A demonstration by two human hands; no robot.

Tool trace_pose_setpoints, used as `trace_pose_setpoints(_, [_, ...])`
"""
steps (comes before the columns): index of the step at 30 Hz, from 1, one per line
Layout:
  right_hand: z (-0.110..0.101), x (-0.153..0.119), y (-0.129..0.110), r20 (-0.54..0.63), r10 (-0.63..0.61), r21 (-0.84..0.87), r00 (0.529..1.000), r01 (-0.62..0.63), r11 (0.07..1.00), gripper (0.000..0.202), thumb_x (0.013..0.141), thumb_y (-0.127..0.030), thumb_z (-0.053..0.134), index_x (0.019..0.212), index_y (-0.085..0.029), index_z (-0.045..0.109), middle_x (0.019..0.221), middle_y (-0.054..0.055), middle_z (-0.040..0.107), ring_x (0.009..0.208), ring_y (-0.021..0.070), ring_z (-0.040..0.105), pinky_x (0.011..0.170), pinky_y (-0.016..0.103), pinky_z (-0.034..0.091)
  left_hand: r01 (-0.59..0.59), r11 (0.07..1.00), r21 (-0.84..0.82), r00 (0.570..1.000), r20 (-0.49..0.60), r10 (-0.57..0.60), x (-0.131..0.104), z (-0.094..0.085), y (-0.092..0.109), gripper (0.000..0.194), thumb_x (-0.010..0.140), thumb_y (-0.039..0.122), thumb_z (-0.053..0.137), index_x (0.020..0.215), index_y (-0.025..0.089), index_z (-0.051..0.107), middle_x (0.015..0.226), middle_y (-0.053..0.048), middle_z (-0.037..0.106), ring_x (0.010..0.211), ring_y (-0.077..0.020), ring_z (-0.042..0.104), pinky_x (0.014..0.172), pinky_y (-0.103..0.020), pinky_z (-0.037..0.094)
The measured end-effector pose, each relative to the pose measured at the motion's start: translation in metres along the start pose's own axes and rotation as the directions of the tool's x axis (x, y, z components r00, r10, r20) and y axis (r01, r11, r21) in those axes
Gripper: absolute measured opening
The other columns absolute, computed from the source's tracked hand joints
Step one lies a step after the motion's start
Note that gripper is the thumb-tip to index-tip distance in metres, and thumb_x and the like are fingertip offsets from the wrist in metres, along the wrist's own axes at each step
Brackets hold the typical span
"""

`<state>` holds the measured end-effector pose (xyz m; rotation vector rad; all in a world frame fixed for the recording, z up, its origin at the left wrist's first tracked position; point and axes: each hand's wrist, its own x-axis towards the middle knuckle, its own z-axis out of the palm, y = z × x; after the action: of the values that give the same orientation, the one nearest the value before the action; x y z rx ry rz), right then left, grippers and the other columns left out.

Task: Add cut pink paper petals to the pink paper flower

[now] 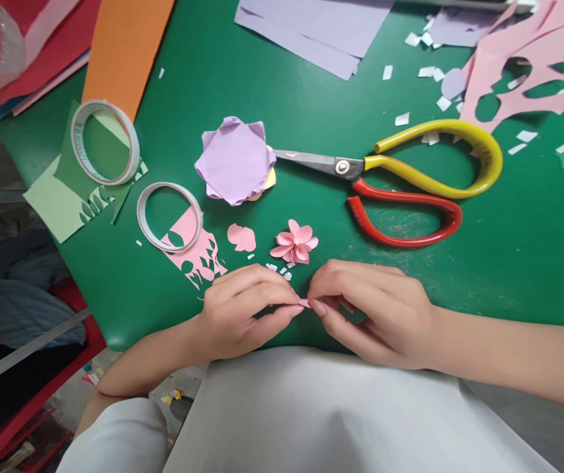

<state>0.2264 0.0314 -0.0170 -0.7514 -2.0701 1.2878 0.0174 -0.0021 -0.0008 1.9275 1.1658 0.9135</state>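
Note:
Between my two hands, at the table's near edge, is a small pink paper piece (pixel 304 303), mostly covered by fingertips. My left hand (pixel 249 309) pinches one end of it and my right hand (pixel 373 309) pinches the other. Just beyond the fingers lies a pink paper flower (pixel 295 242) with layered petals. Left of that flower are loose pink paper petals (pixel 241 238). Farther back sits a purple folded paper flower (pixel 235 161), and the blade tips of scissors (pixel 343 167) with one yellow and one red handle touch or overlap its right edge.
Two tape rolls (pixel 137 148) (pixel 144 220) lie at left on green sheets (pixel 50 210) and a pink cut-out scrap (pixel 188 244). Orange paper (pixel 124 46), purple sheets (pixel 316 29) and pink offcuts (pixel 532 59) lie along the back of the green table (pixel 522 282). White bits are scattered at right.

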Motion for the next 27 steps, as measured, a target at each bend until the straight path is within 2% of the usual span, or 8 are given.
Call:
trace_pose_setpoints(3, [0.0, 0.0, 0.001, -0.04, -0.017, 0.048, 0.999, 0.019, 0.999, 0.014, 0.095, -0.008, 0.053, 0.104, -0.019, 0.051, 0.08, -0.002, 0.062, 0.064, 0.008, 0.056, 0.058, 0.019, 0.046, 0.009, 1.0, 0.019, 0.999, -0.04, -0.008, 0.001, -0.001, 0.0, 0.011, 0.084, 0.005, 0.072, 0.085, 0.013, 0.066, 0.074, -0.002, 0.073, 0.07, -0.0104, 0.069, 0.065, -0.019, 0.059])
trace_pose_setpoints(6, [0.002, -0.002, 0.003, -0.059, -0.099, 0.053, 0.993, 0.103, 0.993, 0.016, 0.093, -0.01, 0.058, 0.106, -0.019, 0.052, 0.082, 0.0, 0.064, 0.072, 0.0102, 0.062, 0.063, 0.021, 0.05, 0.034, 0.999, 0.026, 0.996, -0.083, -0.032, 0.001, -0.001, -0.001, 0.01, 0.085, 0.008, 0.073, 0.086, 0.014, 0.066, 0.073, 0.0, 0.072, 0.067, -0.0099, 0.068, 0.058, -0.019, 0.055])
trace_pose_setpoints(10, [0.004, -0.003, 0.002, -0.078, -0.167, -0.143, 0.983, 0.155, 0.978, 0.016, 0.091, -0.007, 0.062, 0.1, -0.018, 0.056, 0.085, 0.002, 0.069, 0.071, 0.0104, 0.063, 0.06, 0.021, 0.049, 0.046, 0.999, -0.025, 0.994, -0.101, -0.049, 0.0, 0.001, -0.001, 0.01, 0.087, 0.01, 0.073, 0.087, 0.017, 0.066, 0.073, 0.001, 0.072, 0.066, -0.0098, 0.067, 0.058, -0.02, 0.056])
trace_pose_setpoints(13, [0.003, -0.003, 0.0, -0.082, -0.162, -0.214, 0.983, 0.141, 0.967, 0.015, 0.092, -0.006, 0.062, 0.099, -0.018, 0.059, 0.088, 0.002, 0.073, 0.074, 0.0095, 0.067, 0.065, 0.019, 0.053, 0.04, 0.997, -0.065, 0.995, -0.084, -0.045, -0.001, 0.001, 0.0, 0.008, 0.088, 0.013, 0.072, 0.088, 0.017, 0.066, 0.073, 0.0, 0.073, 0.065, -0.0105, 0.068, 0.059, -0.022, 0.057])
trace_pose_setpoints(17, [-0.001, -0.002, -0.002, -0.1, -0.133, -0.137, 0.986, 0.119, 0.983, 0.012, 0.095, -0.007, 0.06, 0.099, -0.018, 0.06, 0.089, 0.002, 0.075, 0.081, 0.0091, 0.072, 0.075, 0.018, 0.059, 0.036, 0.997, -0.074, 0.998, -0.048, -0.04, 0.001, 0.0, 0.0, 0.007, 0.089, 0.014, 0.073, 0.088, 0.015, 0.066, 0.074, -0.003, 0.074, 0.067, -0.0122, 0.069, 0.061, -0.024, 0.058])
trace_pose_setpoints(20, [-0.005, -0.001, -0.003, -0.094, -0.126, -0.127, 0.988, 0.114, 0.985, 0.015, 0.094, -0.005, 0.06, 0.099, -0.019, 0.061, 0.088, 0.002, 0.075, 0.082, 0.0099, 0.074, 0.075, 0.018, 0.06, 0.019, 0.998, -0.052, 0.999, -0.045, -0.021, 0.002, -0.002, 0.0, 0.008, 0.088, 0.014, 0.074, 0.09, 0.016, 0.066, 0.076, -0.003, 0.075, 0.069, -0.0127, 0.07, 0.062, -0.024, 0.058])
trace_pose_setpoints(24, [-0.012, 0.0, -0.002, -0.079, -0.131, -0.173, 0.988, 0.116, 0.978, 0.018, 0.093, -0.004, 0.061, 0.101, -0.02, 0.061, 0.089, 0.004, 0.076, 0.08, 0.0124, 0.075, 0.074, 0.02, 0.062, -0.002, 1.0, -0.014, 0.999, -0.045, 0.001, 0.003, -0.005, -0.001, 0.019, 0.087, 0.026, 0.077, 0.1, 0.015, 0.068, 0.082, -0.006, 0.078, 0.071, -0.0146, 0.07, 0.061, -0.026, 0.057])
trace_pose_setpoints(27, [-0.02, 0.0, -0.001, -0.048, -0.15, -0.186, 0.987, 0.139, 0.973, 0.02, 0.091, -0.003, 0.063, 0.104, -0.019, 0.062, 0.095, 0.008, 0.077, 0.085, 0.0144, 0.075, 0.078, 0.021, 0.063, 0.033, 0.999, -0.002, 0.998, -0.062, -0.033, 0.003, -0.009, -0.003, 0.027, 0.09, 0.033, 0.073, 0.11, 0.015, 0.068, 0.086, -0.006, 0.078, 0.066, -0.0128, 0.065, 0.058, -0.026, 0.055])
